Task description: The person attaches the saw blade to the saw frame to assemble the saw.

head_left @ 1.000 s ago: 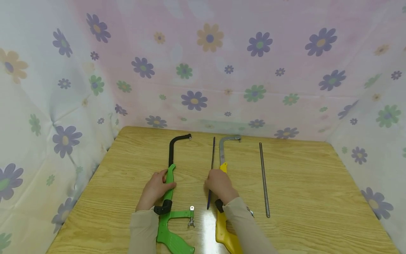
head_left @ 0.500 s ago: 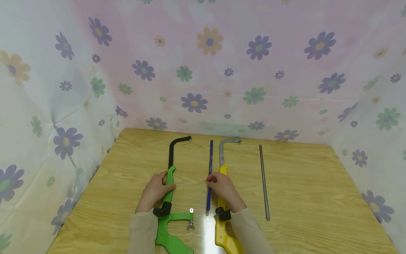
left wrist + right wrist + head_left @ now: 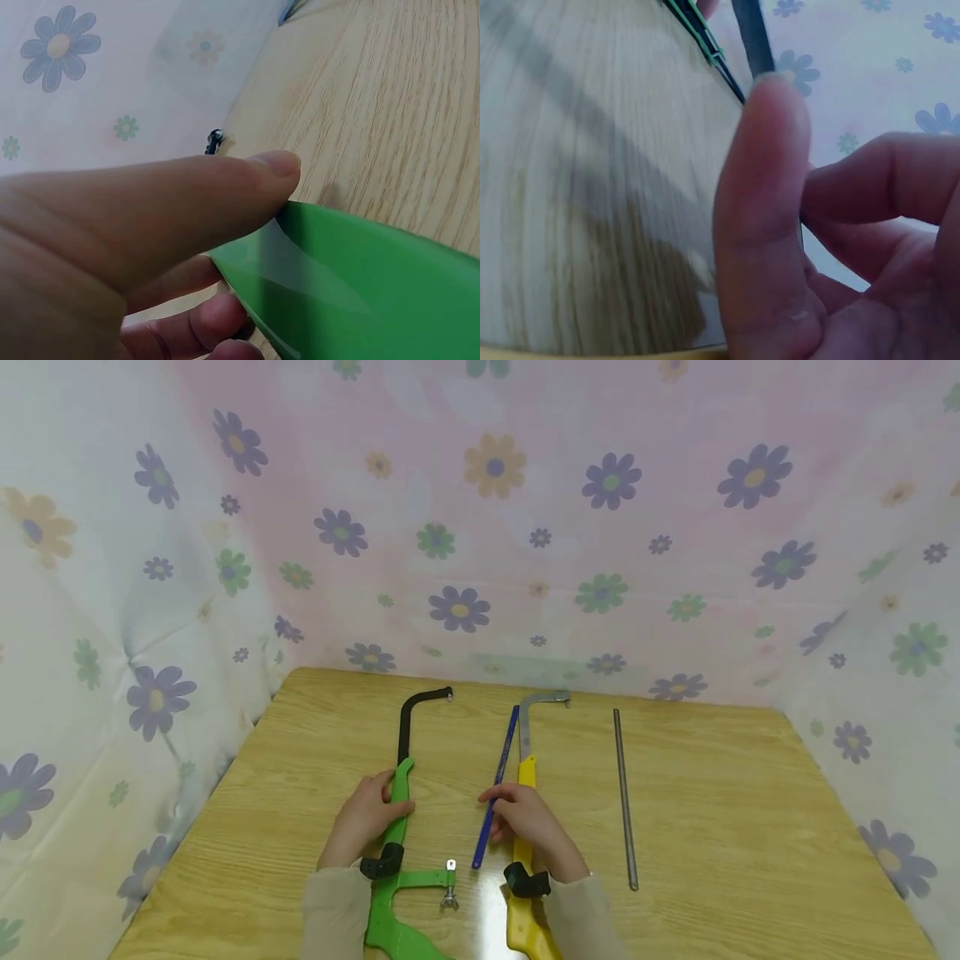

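In the head view my left hand (image 3: 366, 814) holds the green hacksaw frame (image 3: 390, 910) by its long upper part, which lies on the table. The left wrist view shows the thumb laid across the green body (image 3: 375, 277) and the fingers on its other side. My right hand (image 3: 531, 818) pinches a blue hacksaw blade (image 3: 507, 747) between thumb and fingers, tilted between the two frames. The blade (image 3: 754, 34) rises past the thumb in the right wrist view. Under the right hand lies a yellow hacksaw frame (image 3: 525, 922), partly covered by the hand and sleeve.
A grey hacksaw blade (image 3: 624, 802) lies alone on the right side of the wooden table (image 3: 720, 827). A wing nut (image 3: 449, 900) sits on the green frame's short arm. Flowered cloth (image 3: 375, 610) stands behind and at both sides.
My right hand pinches the blue blade and has turned it, its far end swinging right and its near end left. The blade's blue face shows now. The left hand stays on the green frame.
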Motion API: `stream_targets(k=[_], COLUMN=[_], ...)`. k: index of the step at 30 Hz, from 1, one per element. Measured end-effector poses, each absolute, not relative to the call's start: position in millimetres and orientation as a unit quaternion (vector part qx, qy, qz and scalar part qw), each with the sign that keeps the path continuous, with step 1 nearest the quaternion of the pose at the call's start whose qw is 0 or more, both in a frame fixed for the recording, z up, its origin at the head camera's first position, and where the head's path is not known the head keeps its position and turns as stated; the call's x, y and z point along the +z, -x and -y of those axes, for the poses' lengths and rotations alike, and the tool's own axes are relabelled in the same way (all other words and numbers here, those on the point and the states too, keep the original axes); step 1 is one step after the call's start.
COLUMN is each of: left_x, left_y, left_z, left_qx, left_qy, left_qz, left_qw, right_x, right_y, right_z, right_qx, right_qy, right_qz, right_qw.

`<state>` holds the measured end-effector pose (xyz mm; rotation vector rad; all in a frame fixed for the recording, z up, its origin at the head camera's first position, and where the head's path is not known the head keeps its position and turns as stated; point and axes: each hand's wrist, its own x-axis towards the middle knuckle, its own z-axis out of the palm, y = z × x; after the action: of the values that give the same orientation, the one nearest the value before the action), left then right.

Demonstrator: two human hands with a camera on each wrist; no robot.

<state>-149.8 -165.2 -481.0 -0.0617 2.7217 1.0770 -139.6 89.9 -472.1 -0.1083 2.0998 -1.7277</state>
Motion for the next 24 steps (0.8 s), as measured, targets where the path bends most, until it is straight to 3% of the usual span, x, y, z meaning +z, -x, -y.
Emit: stream_targets(k=[7,14,24], left_x=[-481.3,-481.8,-484.0], left_y=[149.5,152.2,153.9], left_z=[164.1,166.1,166.3], left_qx=[0.367,0.366,0.361], left_qy=[0.022,0.017,0.015], left_qz=[-0.924,-0.925,-0.928], left_qw=[0.102,0.100,0.094], right_x=[-451.9,-484.5,-485.1], right_y=[129.7,141.1,141.4], right_z=[-86.8,-85.9,-84.1], right_qx=[-0.621,-0.623,-0.637], right_qy=[0.048,0.039,0.032], right_qz=[-0.757,-0.758,-0.748], right_qw=[0.196,0.189,0.183])
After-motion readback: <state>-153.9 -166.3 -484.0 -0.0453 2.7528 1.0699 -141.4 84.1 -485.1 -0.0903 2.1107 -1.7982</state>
